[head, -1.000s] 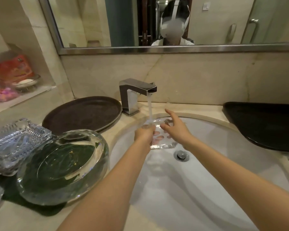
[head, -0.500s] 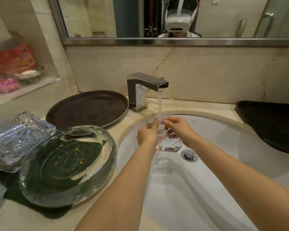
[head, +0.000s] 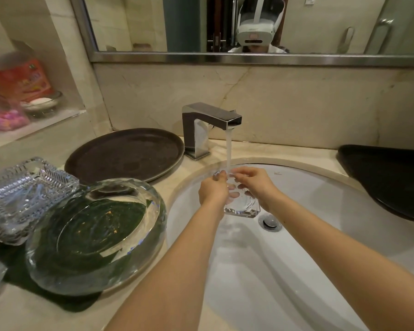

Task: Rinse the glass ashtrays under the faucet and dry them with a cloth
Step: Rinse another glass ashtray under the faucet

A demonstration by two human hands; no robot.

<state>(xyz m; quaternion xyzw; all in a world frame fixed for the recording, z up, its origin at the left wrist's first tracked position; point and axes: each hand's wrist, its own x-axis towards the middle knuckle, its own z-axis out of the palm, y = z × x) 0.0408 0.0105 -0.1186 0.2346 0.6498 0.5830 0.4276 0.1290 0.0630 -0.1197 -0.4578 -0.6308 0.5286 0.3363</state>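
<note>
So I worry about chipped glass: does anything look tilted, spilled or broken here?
The big round ashtray leans tilted against the cut-glass ashtrays on the green cloth. No chips or spills visible.

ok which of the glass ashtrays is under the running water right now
The small clear square glass ashtray, held by both hands over the white sink. The big round glass ashtray and ribbed rectangular glass ashtray sit on the counter.

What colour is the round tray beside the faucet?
Dark brown, seen best in the head view: the tray lies left of the faucet.
</note>
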